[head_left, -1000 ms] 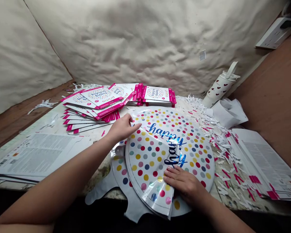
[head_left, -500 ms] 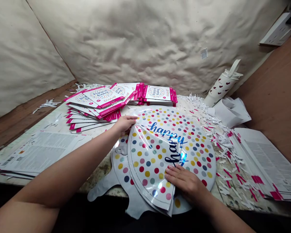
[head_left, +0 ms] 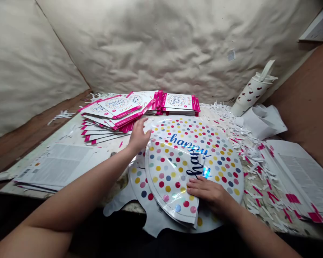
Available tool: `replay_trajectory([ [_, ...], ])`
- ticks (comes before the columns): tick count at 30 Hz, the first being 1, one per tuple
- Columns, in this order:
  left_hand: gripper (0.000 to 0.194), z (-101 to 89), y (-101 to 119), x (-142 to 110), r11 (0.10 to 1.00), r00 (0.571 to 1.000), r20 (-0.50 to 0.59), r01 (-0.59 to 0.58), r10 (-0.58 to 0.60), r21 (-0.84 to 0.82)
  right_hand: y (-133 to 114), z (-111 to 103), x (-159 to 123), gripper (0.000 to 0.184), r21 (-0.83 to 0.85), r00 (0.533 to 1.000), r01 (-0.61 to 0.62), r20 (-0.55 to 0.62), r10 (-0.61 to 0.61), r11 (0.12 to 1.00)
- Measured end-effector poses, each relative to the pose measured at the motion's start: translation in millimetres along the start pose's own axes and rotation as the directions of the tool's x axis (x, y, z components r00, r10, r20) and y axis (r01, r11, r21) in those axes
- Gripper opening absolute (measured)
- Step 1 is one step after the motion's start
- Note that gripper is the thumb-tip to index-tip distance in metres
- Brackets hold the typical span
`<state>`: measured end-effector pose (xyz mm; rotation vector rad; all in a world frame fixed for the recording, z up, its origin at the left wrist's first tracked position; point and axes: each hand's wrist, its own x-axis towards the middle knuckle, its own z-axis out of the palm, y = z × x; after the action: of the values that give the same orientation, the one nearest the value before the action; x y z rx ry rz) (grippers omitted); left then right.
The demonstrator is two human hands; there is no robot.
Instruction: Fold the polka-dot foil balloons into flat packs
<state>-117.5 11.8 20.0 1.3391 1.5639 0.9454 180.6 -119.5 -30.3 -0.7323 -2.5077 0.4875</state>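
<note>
A folded foil balloon (head_left: pixel 172 179) with bright dots lies on top of a flat foil balloon (head_left: pixel 227 168), in the middle of the desk (head_left: pixel 121 182), close to its near edge. The left hand (head_left: pixel 140 134) is by the top left of the fold. Its grip is apart, finger and thumb spread, and I cannot tell if it touches the foil. The right hand (head_left: pixel 211 193) lies flat over the right side of the fold, fingers close together. Its thumb is hidden, so I cannot tell if that grip pinches anything.

The fold could pop open if the right hand lifts too soon, because foil is springy and slick. The balloons could also slide off, since the grey tails (head_left: pixel 117 200) hang past the near edge. A bump from the left hand could tip the messy pile of packets (head_left: pixel 118 111) just beside it.

On the right, paper scraps (head_left: pixel 258 175) come right up to the flat balloon and could get stuck in a fold. The best room to move is up above the balloons. A little gap sits between them and the printed cards (head_left: pixel 59 161) on the left.
</note>
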Motion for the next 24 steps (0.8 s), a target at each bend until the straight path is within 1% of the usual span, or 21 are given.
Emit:
replay_trajectory([
  [1,0.044,5.6,2,-3,0.989,0.989,0.091,-0.127,0.119,0.081,3,-1,1,0.033,0.027,1.0,-0.003,0.013,0.003,1.0],
  [2,0.038,13.8,3,-8,0.938,0.933,0.253,-0.303,0.256,0.166,5,-3,2,0.031,0.052,1.0,-0.004,0.029,0.002,0.999],
  [3,0.035,24.1,4,-13,0.834,0.811,0.452,-0.506,0.372,0.221,7,-4,4,0.03,0.072,0.999,-0.006,0.049,0.002,0.997],
  [4,0.036,35.8,5,-19,0.689,0.641,0.636,-0.688,0.43,0.228,8,-6,5,0.029,0.087,0.998,-0.008,0.069,0.002,0.996],
  [5,0.038,47.8,6,-26,0.544,0.478,0.765,-0.814,0.431,0.202,8,-8,6,0.028,0.096,0.996,-0.012,0.087,0.004,0.995],
  [6,0.041,59.3,5,-32,0.442,0.376,0.833,-0.879,0.406,0.181,8,-9,6,0.028,0.1,0.995,-0.016,0.095,0.007,0.995],
  [7,0.044,69.4,5,-38,0.375,0.338,0.861,-0.907,0.38,0.19,7,-10,5,0.028,0.101,0.996,-0.023,0.09,0.014,0.995],
  [8,0.047,77.5,3,-42,0.336,0.35,0.863,-0.914,0.364,0.228,5,-11,4,0.029,0.101,0.997,-0.041,0.072,0.034,0.994],
  [10,0.05,87.5,0,-47,0.302,0.414,0.845,-0.898,0.339,0.318,1,-12,1,0.029,0.094,0.996,-0.087,0.022,0.085,0.992],
  [13,0.056,89.3,-4,-45,0.305,0.5,0.807,-0.858,0.316,0.412,-2,-11,-6,0.023,0.069,0.994,-0.104,-0.022,0.106,0.992],
  [15,0.059,83.3,-4,-38,0.317,0.567,0.776,-0.816,0.278,0.483,-1,-10,-9,0.02,0.061,0.995,-0.085,-0.045,0.088,0.994],
  [17,0.059,70.8,-3,-31,0.33,0.667,0.708,-0.738,0.231,0.588,2,-11,-11,0.019,0.084,0.993,-0.088,-0.071,0.095,0.992],
  [18,0.057,62.1,-1,-28,0.336,0.723,0.65,-0.687,0.232,0.644,3,-11,-11,0.019,0.106,0.991,-0.101,-0.079,0.11,0.989],
  [19,0.056,52.0,2,-26,0.346,0.774,0.578,-0.633,0.259,0.692,3,-12,-11,0.019,0.128,0.988,-0.119,-0.082,0.13,0.985],
  [20,0.054,41.2,5,-26,0.362,0.805,0.503,-0.591,0.313,0.721,3,-13,-10,0.018,0.145,0.984,-0.141,-0.087,0.154,0.979],
  [21,0.052,30.1,9,-28,0.384,0.813,0.434,-0.57,0.387,0.726,2,-14,-9,0.018,0.147,0.979,-0.166,-0.096,0.181,0.975],
  [22,0.05,19.4,13,-31,0.406,0.799,0.376,-0.573,0.469,0.712,1,-14,-7,0.017,0.132,0.973,-0.192,-0.105,0.206,0.973],
  [24,0.042,1.2,21,-43,0.438,0.737,0.3,-0.623,0.605,0.648,-4,-14,0,0.018,0.071,0.962,-0.24,-0.116,0.247,0.968],
])
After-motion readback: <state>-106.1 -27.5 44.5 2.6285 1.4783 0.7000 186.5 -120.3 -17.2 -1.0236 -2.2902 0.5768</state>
